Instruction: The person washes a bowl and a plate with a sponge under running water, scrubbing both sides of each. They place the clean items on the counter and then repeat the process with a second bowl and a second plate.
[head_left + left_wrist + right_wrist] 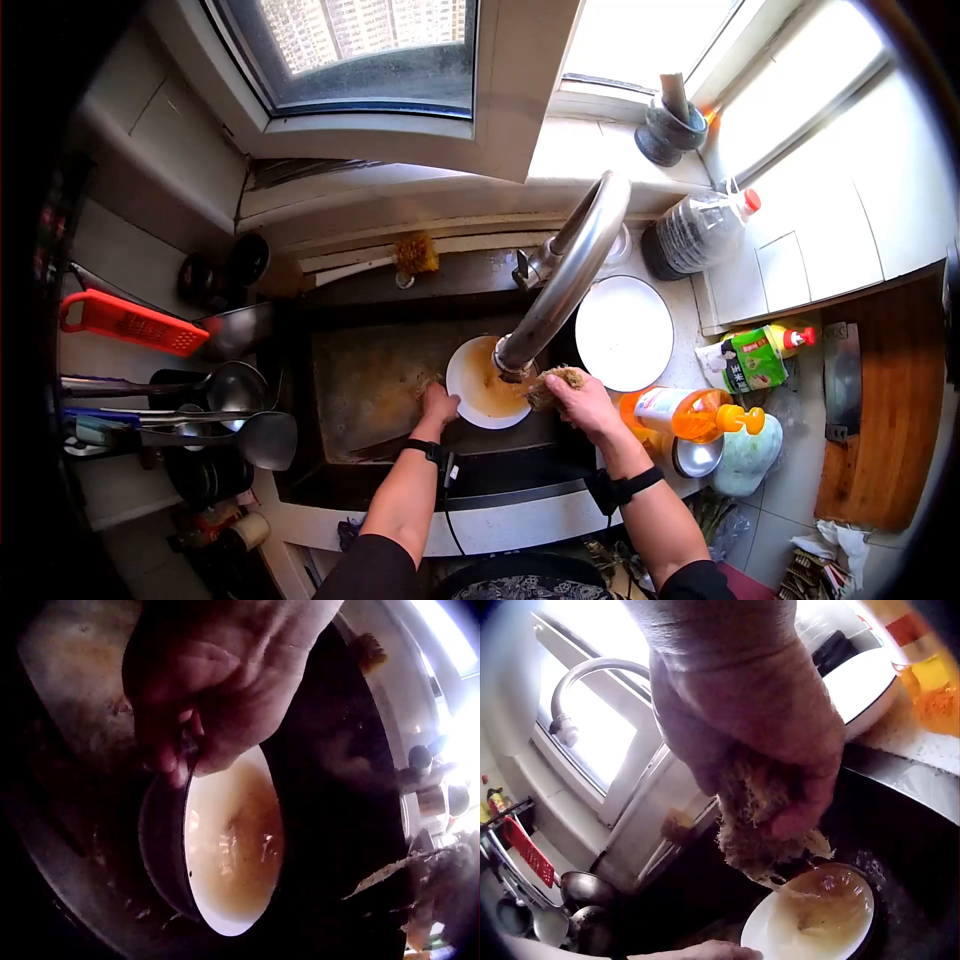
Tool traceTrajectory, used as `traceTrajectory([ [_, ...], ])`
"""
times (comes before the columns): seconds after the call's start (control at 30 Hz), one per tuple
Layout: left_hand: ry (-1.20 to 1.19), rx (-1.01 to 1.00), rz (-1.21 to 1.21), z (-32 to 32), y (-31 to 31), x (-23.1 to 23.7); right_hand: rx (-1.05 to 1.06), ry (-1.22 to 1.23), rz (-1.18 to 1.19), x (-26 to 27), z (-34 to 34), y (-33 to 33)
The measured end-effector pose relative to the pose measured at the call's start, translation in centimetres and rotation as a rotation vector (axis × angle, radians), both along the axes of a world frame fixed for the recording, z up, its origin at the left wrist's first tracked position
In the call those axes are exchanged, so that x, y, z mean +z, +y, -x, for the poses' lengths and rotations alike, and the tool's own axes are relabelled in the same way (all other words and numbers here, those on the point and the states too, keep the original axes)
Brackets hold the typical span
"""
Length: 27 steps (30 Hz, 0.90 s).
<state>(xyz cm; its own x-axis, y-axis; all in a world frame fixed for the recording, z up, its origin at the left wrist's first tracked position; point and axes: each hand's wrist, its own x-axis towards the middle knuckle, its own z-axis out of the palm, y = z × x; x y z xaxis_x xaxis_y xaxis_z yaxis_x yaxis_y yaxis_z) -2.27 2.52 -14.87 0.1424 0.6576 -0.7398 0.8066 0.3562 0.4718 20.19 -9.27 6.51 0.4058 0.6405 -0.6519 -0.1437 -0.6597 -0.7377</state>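
Observation:
My left hand grips the rim of a white bowl with a dark outside, low in the sink. Its thumb and fingers pinch the rim in the left wrist view, where the bowl is tilted. Brownish water lies inside the bowl. My right hand holds a shaggy tan loofah scrubber at the bowl's right edge. Fingers curl round the loofah in the right wrist view, and its frayed end hangs over the bowl.
The faucet arches over the bowl. A white dish and an orange detergent bottle stand on the right counter. Ladles and a spatula hang at the left. A yellow-headed brush lies behind the dark sink.

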Motion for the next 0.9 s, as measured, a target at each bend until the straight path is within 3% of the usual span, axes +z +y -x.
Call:
traceTrajectory([
  [0.13,-0.288,0.125,0.24,0.0,-0.2,1.7,0.086,-0.111,-0.014,1.2,0.3,1.2],
  [0.23,-0.304,0.106,0.372,-0.5,-0.4,5.1,0.147,-0.223,-0.079,0.2,-0.4,3.6],
  [0.33,-0.315,0.157,0.493,0.4,-0.4,6.7,0.069,-0.289,-0.341,-1.8,-1.3,7.3],
  [0.43,-0.353,0.164,0.434,1.9,-0.6,12.0,0.091,-0.517,-0.463,0.6,-1.6,11.0],
  [0.53,-0.335,0.178,0.399,4.2,-0.5,14.6,0.27,-0.627,-0.536,3.4,-1.2,12.6],
  [0.63,-0.346,0.243,0.359,4.7,-1.3,18.9,0.337,-0.53,-0.432,2.8,-1.9,13.6],
  [0.9,-0.727,0.464,0.408,4.3,-2.9,19.9,0.447,-0.567,-0.4,3.0,-1.0,12.5],
])
